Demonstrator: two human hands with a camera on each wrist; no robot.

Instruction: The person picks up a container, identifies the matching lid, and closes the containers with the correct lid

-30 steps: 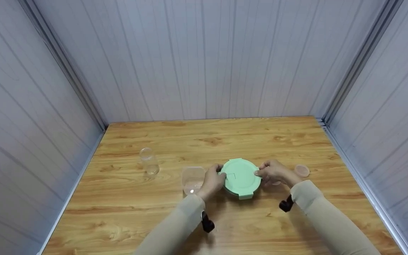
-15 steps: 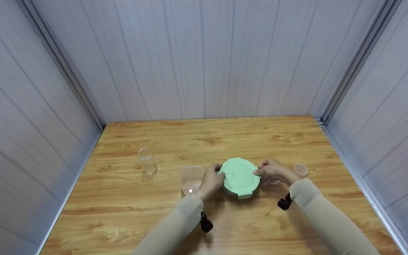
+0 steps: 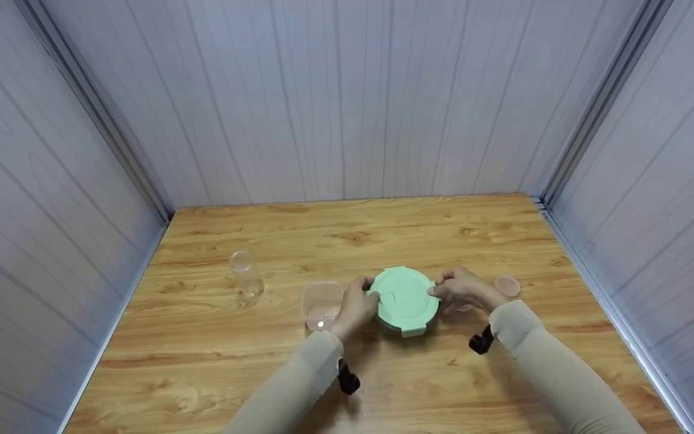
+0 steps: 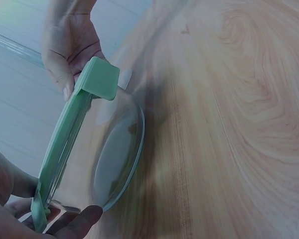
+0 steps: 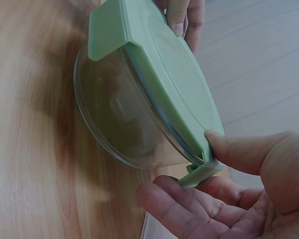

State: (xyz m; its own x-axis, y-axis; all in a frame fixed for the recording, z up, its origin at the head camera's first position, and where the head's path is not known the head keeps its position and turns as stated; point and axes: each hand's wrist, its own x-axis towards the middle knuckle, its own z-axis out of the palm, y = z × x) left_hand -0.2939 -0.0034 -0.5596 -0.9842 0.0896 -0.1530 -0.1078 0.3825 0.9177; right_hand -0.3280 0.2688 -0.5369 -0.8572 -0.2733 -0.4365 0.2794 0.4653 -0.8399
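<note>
A round glass food container (image 5: 119, 114) with a pale green lid (image 3: 407, 298) stands on the wooden table, between both hands. My left hand (image 3: 356, 307) grips its left side, thumb on the lid's edge and fingers lower, by the glass. On the opposite side my right hand (image 3: 462, 288) pinches the lid's edge. The right wrist view shows that thumb pressing the lid's top and the fingers under a side clip (image 5: 202, 174), which angles outward from the glass. The front clip (image 4: 100, 78) hangs down over the rim. Through the glass, the container looks to hold nothing.
Left of the container is a clear square plastic tub (image 3: 323, 301), close by the left hand. Farther left stands a clear cylindrical jar (image 3: 247, 275). A small round translucent lid (image 3: 508, 286) lies beyond the right wrist. Pale panel walls (image 3: 347, 102) enclose the table's back and sides.
Everything shifts slightly leftward together in the head view. Both hands keep their hold on the container, which stays in place among the other things.
</note>
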